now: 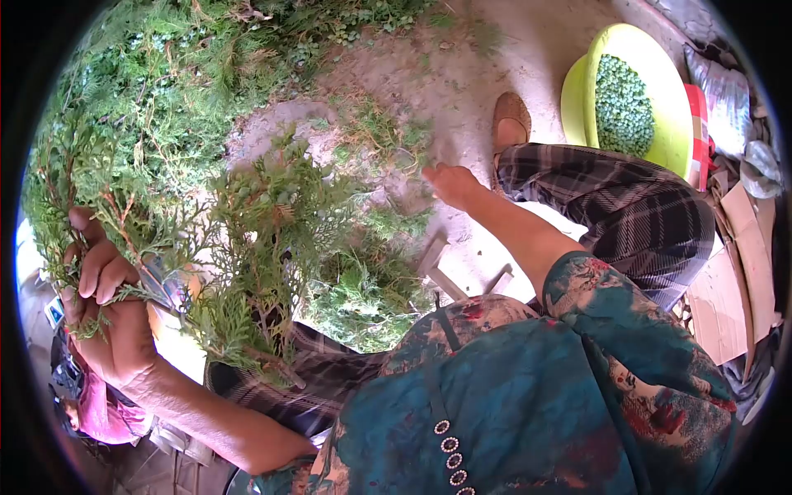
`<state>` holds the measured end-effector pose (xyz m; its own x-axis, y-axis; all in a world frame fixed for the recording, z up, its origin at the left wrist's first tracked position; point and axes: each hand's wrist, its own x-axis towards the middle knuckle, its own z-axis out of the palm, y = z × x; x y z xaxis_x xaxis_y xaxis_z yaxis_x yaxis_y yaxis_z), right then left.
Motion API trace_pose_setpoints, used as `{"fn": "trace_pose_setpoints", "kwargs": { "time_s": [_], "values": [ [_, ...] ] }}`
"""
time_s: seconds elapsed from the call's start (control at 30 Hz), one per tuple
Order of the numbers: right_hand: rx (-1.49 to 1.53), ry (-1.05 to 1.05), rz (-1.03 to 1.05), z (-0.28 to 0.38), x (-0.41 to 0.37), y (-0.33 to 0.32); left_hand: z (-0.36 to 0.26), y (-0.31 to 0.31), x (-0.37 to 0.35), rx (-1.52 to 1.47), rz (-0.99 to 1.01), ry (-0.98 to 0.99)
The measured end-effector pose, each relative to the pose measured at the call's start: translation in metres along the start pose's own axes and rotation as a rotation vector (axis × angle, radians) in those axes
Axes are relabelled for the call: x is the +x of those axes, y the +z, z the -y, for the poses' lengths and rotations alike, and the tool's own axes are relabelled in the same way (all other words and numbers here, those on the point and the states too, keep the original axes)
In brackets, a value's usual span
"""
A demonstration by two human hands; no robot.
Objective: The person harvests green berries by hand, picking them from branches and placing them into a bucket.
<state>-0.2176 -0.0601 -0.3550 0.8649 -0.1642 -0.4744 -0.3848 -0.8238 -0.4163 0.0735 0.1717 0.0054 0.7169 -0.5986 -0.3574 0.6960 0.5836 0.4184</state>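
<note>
At the left, my left hand (103,289) has its fingers curled round a green leafy sprig (78,177). A larger conifer branch (268,239) with feathery foliage stands over my lap, its cut woody end near my thigh; whether my left hand touches it I cannot tell. My right hand (450,185) is closed, out in front of my right knee, with its fingertips pressed together. Anything between those fingers is too small to make out.
Cut greenery (165,99) covers the ground at the upper left. A yellow-green basin (681,99) holding small green cones (623,107) stands at the upper right. Cardboard (718,297) lies at the far right. Pink cloth (111,412) shows at the lower left.
</note>
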Motion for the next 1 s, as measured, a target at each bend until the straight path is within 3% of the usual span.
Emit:
{"fn": "trace_pose_setpoints", "kwargs": {
  "time_s": [0.17,0.2,0.23,0.3,0.37,0.4,0.47,0.53,0.6,0.7,0.87,0.93,0.97,1.0],
  "values": [
    [-0.119,-0.06,0.065,-0.016,0.008,0.024,0.01,0.003,0.0,0.043,0.003,0.013],
    [0.093,0.071,0.141,-0.018,0.011,0.025,0.006,-0.003,0.001,0.07,0.013,0.008],
    [0.02,0.094,0.191,-0.028,0.018,0.044,0.01,0.001,-0.001,0.093,-0.04,-0.014],
    [0.121,0.049,-0.214,-0.037,0.026,0.055,0.023,0.01,-0.001,0.234,-0.008,0.059],
    [1.074,0.615,0.006,0.002,0.033,-0.029,0.038,0.016,-0.004,0.296,-0.037,0.163],
    [1.065,0.593,-0.027,0.008,0.041,-0.056,0.045,0.027,-0.004,0.311,-0.042,0.172],
    [1.994,0.39,-0.116,0.018,0.05,-0.103,0.055,0.037,-0.003,0.308,-0.032,0.176],
    [2.105,0.128,-0.151,0.057,0.047,-0.18,0.065,0.037,-0.001,0.387,-0.097,0.257],
    [2.08,0.055,-0.069,0.097,0.032,-0.251,0.069,0.037,-0.003,0.524,-0.088,0.286],
    [1.889,-0.224,0.044,0.155,-0.015,-0.329,0.083,0.048,-0.003,0.732,-0.109,0.344],
    [1.391,-0.342,-0.073,0.197,-0.062,-0.362,0.112,0.069,0.0,0.82,0.011,0.437],
    [1.108,-0.575,-0.571,0.2,-0.057,-0.358,0.116,0.076,0.0,0.815,-0.011,0.419],
    [1.105,-0.575,-0.573,0.203,-0.057,-0.36,0.119,0.079,0.001,0.814,-0.008,0.42],
    [0.918,-0.695,-0.826,0.206,-0.057,-0.362,0.123,0.081,0.002,0.823,-0.004,0.463]
  ]
}}
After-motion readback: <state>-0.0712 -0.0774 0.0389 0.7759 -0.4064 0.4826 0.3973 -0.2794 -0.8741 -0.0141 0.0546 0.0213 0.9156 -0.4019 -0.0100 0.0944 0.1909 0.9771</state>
